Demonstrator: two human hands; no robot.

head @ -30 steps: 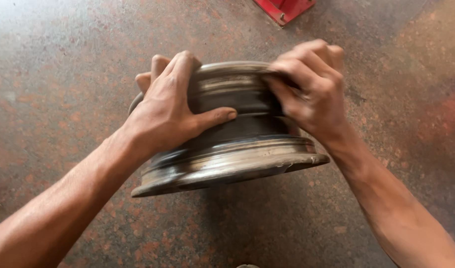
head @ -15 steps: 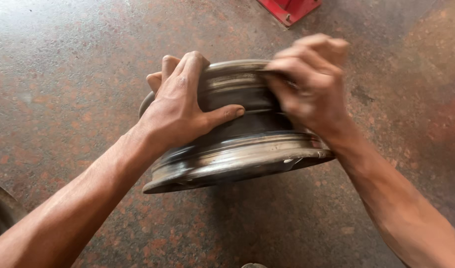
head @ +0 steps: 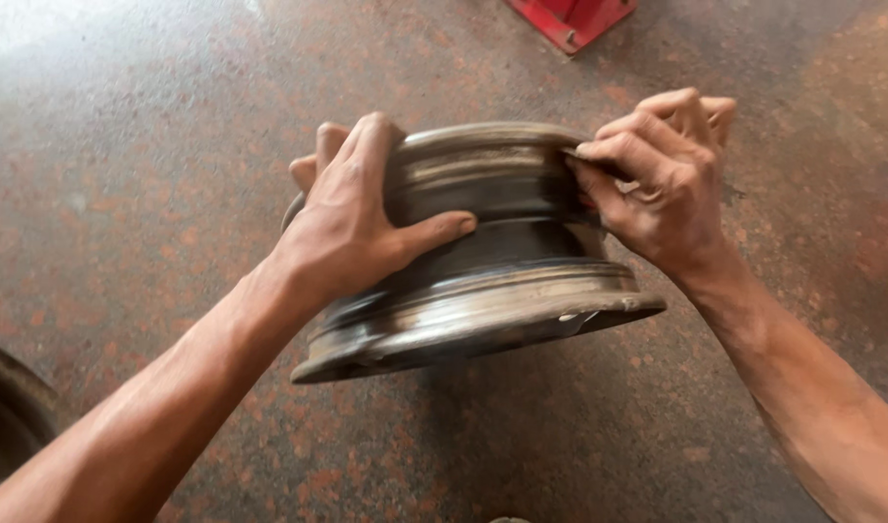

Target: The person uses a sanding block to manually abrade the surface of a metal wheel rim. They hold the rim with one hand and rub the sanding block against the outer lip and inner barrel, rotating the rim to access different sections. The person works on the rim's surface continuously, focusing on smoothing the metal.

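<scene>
A bare metal wheel rim (head: pixel 492 281), grey and worn, stands on its edge on a rust-stained concrete floor. My left hand (head: pixel 352 218) grips its left side, fingers over the top and thumb pressed across the barrel. My right hand (head: pixel 657 184) is curled against the rim's upper right edge, fingertips pinched there on something small and dark that I cannot make out. The rim's wide near flange tilts toward me.
A red metal object (head: pixel 575 19) lies on the floor at the top edge. A dark curved thing, perhaps a tyre (head: pixel 8 426), shows at the lower left. The floor (head: pixel 124 145) is stained concrete all around.
The rim and both hands sit a little further right and lower in view. My right hand has slid slightly right along the upper edge. The dark object at lower left has come into view.
</scene>
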